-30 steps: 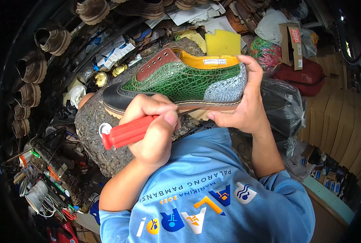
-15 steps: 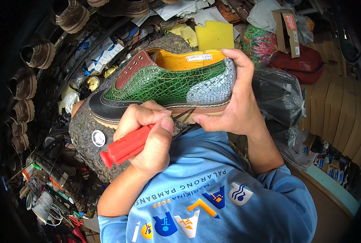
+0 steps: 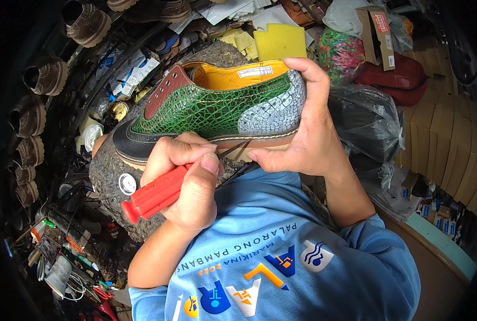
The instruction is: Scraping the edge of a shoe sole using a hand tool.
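Note:
A leather shoe [image 3: 212, 117] lies on its long side across my view, toe to the left. Its upper is green scale-patterned leather with a grey heel patch, a brown lace panel and a black toe; the lining is yellow. My right hand [image 3: 310, 128] grips the heel, fingers at the collar and thumb by the sole edge. In my left hand [image 3: 190, 182], closed firmly, is an awl with a red handle [image 3: 155, 197]. Its thin dark shaft points right and up to the stitched welt near the heel; whether the tip pierces anything I cannot tell.
Beneath the shoe stands a rough dark block [image 3: 110, 182] with a small round white-rimmed lid [image 3: 127, 184] on it. Brown shoes [image 3: 46, 75] line the left side. Behind lie papers and a yellow sheet [image 3: 279, 41]; cardboard boxes [image 3: 436, 144] stack at the right.
The shoe, both hands and the awl have shifted slightly left and up in view, with the shoe tilting a little. Both holds stay the same.

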